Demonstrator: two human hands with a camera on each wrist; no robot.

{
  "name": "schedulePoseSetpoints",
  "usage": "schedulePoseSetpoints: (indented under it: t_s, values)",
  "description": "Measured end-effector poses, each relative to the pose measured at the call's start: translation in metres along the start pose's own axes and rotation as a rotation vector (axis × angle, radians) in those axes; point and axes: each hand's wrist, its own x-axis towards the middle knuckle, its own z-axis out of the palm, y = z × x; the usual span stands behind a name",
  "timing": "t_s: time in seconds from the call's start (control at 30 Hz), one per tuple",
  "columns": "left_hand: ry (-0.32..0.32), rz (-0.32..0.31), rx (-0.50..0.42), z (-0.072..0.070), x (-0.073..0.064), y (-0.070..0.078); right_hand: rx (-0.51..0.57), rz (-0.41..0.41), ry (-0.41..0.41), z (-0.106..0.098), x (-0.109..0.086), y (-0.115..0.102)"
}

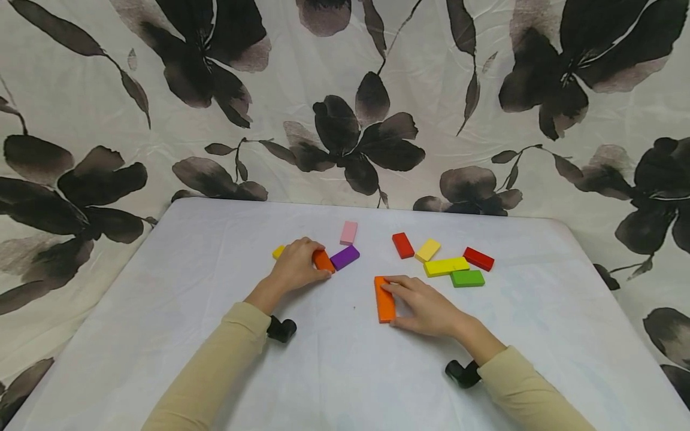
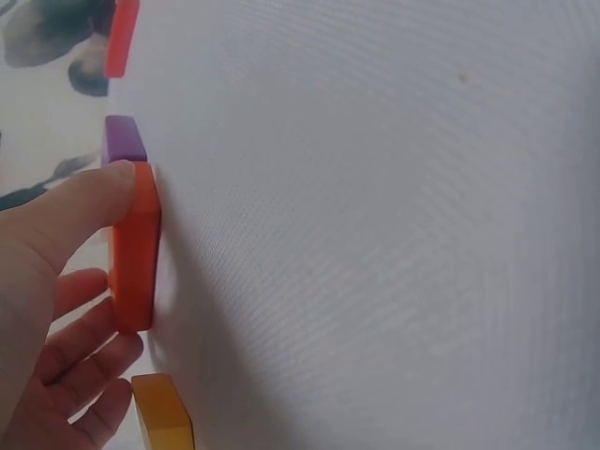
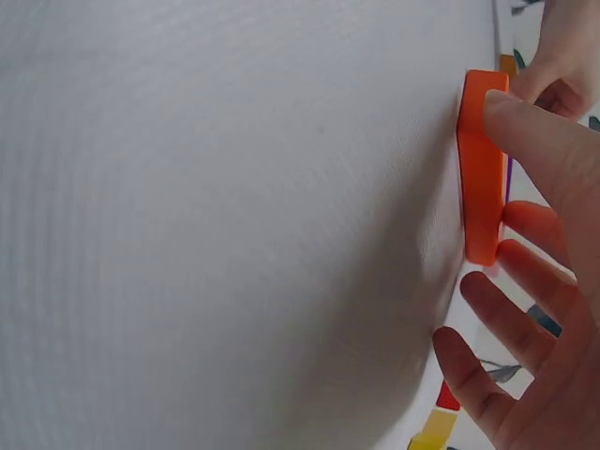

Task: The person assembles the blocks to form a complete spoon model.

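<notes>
My left hand point(image 1: 295, 263) pinches an orange block point(image 1: 323, 261) between thumb and fingers. In the left wrist view, the thumb is on one end of this orange block point(image 2: 136, 253). A purple block point(image 1: 345, 257) lies close by its right side, and a yellow block point(image 1: 278, 252) is partly hidden behind the hand. With thumb and index finger, my right hand point(image 1: 426, 306) grips a longer-looking orange block point(image 1: 385, 301) lying on the table. The right wrist view has the thumb on that orange block's end point(image 3: 484, 178), the other fingers spread apart.
Beyond the purple block lies a pink block point(image 1: 348, 233). Right of centre are a red block point(image 1: 403, 245), a pale yellow block point(image 1: 428, 250), a long yellow block point(image 1: 446, 267), a green block point(image 1: 468, 278) and another red block point(image 1: 478, 258). Floral cloth point(image 1: 463, 149) hangs behind the white table point(image 1: 334, 371).
</notes>
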Motion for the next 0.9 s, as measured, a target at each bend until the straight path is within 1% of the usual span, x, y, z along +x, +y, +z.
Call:
schedulePoseSetpoints:
  t_s: [0.1, 0.3, 0.47, 0.77, 0.9]
  values:
    - [-0.004, -0.003, -0.007, -0.001, 0.000, 0.000, -0.014, 0.003, 0.023, 0.003, 0.001, -0.002]
    - [-0.007, 0.013, 0.001, -0.002, -0.001, 0.001, -0.037, 0.021, 0.051, 0.007, 0.002, -0.004]
    - [-0.033, 0.029, 0.018, -0.004, 0.000, 0.000, -0.054, 0.020, 0.065, 0.009, 0.003, -0.005]
    - [-0.111, 0.097, -0.009, -0.012, 0.003, -0.007, -0.046, 0.032, 0.034, 0.007, 0.002, -0.007]
    - [-0.140, 0.143, -0.020, -0.014, 0.005, -0.009, -0.047, 0.040, 0.023, 0.006, 0.002, -0.007]
